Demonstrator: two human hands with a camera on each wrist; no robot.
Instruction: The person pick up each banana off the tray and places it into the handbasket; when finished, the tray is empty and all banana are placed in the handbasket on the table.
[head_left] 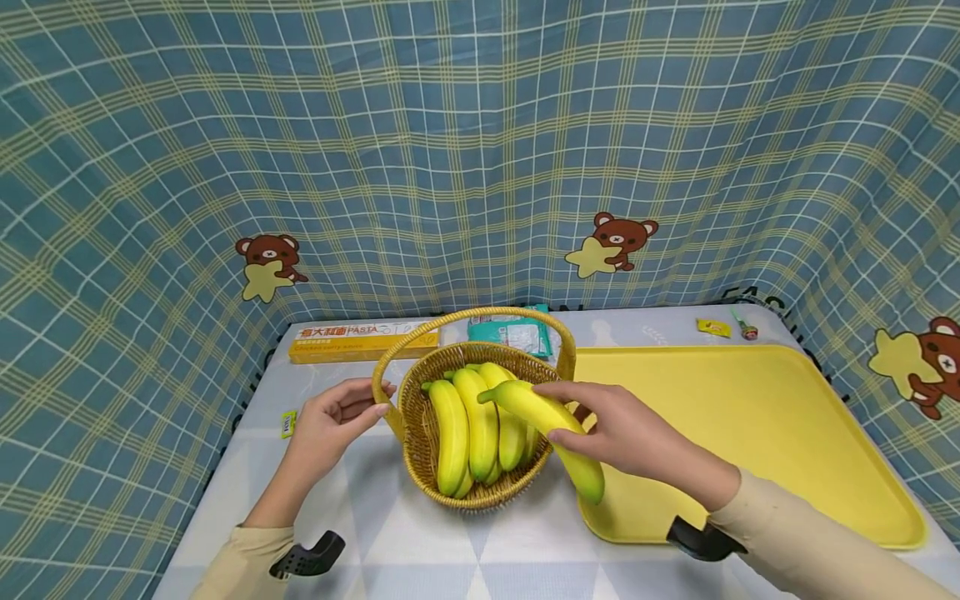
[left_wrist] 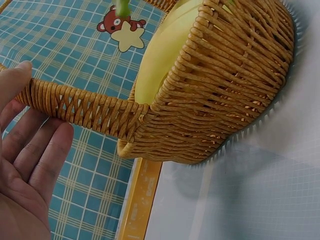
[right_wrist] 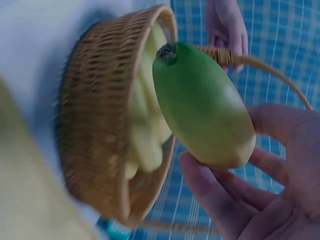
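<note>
A wicker basket with a tall arched handle stands mid-table, holding several yellow bananas. My left hand grips the left side of the handle between thumb and fingers, as the left wrist view shows. Over the basket's right rim, my right hand holds one banana with thumb and fingers around its middle. Its stem points left above the other bananas, and its greenish tip hangs lower right, near the tray. In the right wrist view that green tip faces the camera.
A yellow tray lies right of the basket. Behind the basket are a pasta box and a teal packet. Small items are a yellow sachet, a lollipop and a green-yellow wrapper. A checked curtain hangs around the table.
</note>
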